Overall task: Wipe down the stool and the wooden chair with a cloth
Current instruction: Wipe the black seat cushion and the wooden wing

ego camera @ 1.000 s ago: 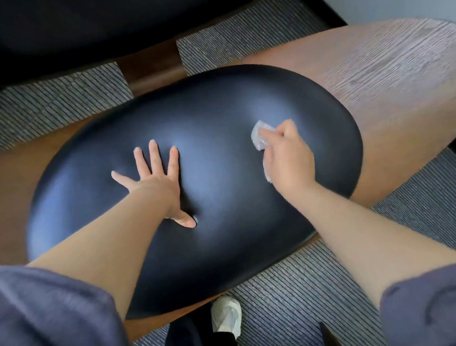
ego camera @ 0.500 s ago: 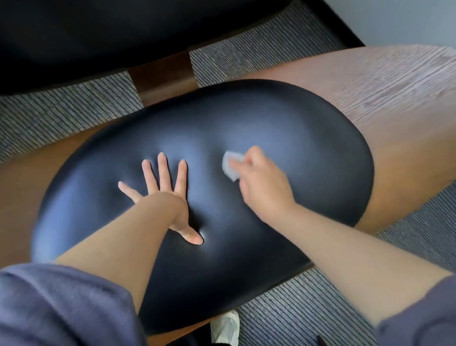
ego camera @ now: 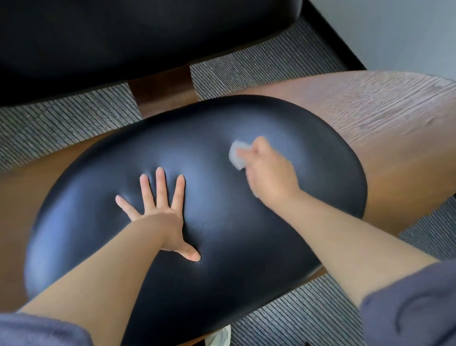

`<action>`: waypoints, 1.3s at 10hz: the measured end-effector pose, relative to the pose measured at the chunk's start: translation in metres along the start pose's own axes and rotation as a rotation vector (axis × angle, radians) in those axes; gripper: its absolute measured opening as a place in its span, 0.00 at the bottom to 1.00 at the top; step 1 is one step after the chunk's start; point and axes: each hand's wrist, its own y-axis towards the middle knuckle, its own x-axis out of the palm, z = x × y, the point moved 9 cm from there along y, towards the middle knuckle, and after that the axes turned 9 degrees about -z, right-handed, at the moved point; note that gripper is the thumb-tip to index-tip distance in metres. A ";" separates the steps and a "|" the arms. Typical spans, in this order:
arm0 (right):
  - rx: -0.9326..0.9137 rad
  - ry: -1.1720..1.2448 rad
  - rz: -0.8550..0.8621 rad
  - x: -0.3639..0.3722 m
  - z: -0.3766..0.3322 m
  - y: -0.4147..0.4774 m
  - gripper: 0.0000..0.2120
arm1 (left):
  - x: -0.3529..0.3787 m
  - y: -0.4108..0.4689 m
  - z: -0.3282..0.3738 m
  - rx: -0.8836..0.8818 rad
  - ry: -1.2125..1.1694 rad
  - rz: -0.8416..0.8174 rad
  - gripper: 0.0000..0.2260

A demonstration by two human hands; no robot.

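Now we are wiping the black cushion, right grip clenching the cloth, left grip lying released, flat. Next, probably, the wooden shell is calling for passes.

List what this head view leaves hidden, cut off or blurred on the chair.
Head view:
- Cloth: mostly hidden inside the right hand.
- The right hand itself: motion-blurred, fingers indistinct.
- Backrest: cut off by the top edge.
- Seat: hides everything beneath it.
- Shoe: mostly hidden behind the seat's front edge.
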 end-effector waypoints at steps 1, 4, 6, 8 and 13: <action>0.294 0.048 0.127 -0.019 0.043 0.014 0.06 | -0.018 0.001 0.002 0.031 -0.001 0.071 0.65; 0.178 -0.004 -0.086 -0.002 0.022 0.029 0.21 | -0.065 0.022 -0.010 -0.060 -0.089 0.118 0.68; 0.061 -0.024 -0.157 0.006 -0.035 0.065 0.20 | -0.063 0.032 -0.015 -0.076 -0.114 -0.008 0.68; 0.111 -0.099 -0.077 -0.012 -0.008 0.118 0.18 | -0.061 0.036 -0.015 -0.072 -0.115 -0.037 0.67; 0.070 -0.140 -0.187 -0.014 -0.029 0.165 0.10 | -0.059 0.045 -0.015 -0.135 -0.104 -0.073 0.69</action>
